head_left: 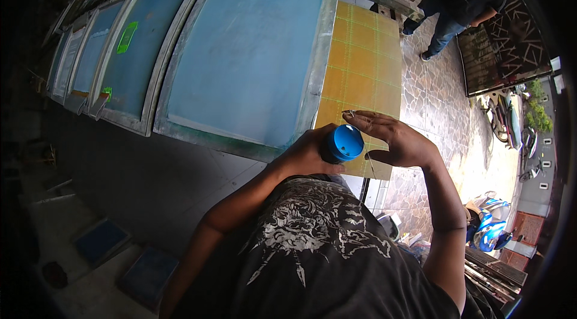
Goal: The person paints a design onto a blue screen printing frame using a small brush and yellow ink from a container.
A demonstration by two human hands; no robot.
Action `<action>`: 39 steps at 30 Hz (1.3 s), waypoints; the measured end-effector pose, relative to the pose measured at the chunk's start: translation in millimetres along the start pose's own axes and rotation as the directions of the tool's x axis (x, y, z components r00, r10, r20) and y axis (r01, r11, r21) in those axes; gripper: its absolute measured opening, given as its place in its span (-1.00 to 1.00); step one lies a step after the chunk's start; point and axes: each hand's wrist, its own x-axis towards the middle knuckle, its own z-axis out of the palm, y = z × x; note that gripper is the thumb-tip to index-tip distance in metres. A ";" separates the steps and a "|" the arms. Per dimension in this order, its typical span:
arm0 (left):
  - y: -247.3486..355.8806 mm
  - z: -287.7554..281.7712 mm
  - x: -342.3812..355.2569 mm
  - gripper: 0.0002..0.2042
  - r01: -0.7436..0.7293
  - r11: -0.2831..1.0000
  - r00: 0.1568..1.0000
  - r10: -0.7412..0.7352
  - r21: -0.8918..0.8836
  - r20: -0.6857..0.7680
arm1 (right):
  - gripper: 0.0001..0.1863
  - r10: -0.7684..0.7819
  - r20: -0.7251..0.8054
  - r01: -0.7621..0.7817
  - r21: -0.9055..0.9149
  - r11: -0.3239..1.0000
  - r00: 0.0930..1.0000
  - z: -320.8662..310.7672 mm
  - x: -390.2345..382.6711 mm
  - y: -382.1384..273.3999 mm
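My left hand is wrapped round a blue cylindrical container, its round top facing up, in front of my dark printed T-shirt. My right hand is just right of the container, fingers stretched out and thumb apart, over a yellow board marked with green grid lines. A small pale thing at its fingertips and a thin line below its thumb are too small to make out. Left of the board lies a large pale-blue framed screen.
More framed screens with green patches run along the left. A person in dark top and jeans stands at upper right on a paved floor. A dark patterned panel, bicycles and a blue-and-white object are at the right.
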 end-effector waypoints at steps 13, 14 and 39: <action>-40.6 37.1 26.8 -0.41 0.077 0.991 0.853 -0.010 0.108 -0.521 | -0.83 0.420 -0.439 0.028 0.717 0.697 0.795 33.9 9.8 184.4; -41.5 41.0 28.6 -0.39 0.113 0.986 0.842 -0.030 0.121 -0.538 | -0.81 0.354 -0.500 0.018 0.597 0.802 0.790 37.1 9.4 198.4; 16.3 135.3 77.7 -0.59 0.089 0.982 0.703 0.058 0.169 -0.708 | -0.36 -0.234 -0.062 0.197 -0.362 0.911 0.970 -11.9 -22.8 89.4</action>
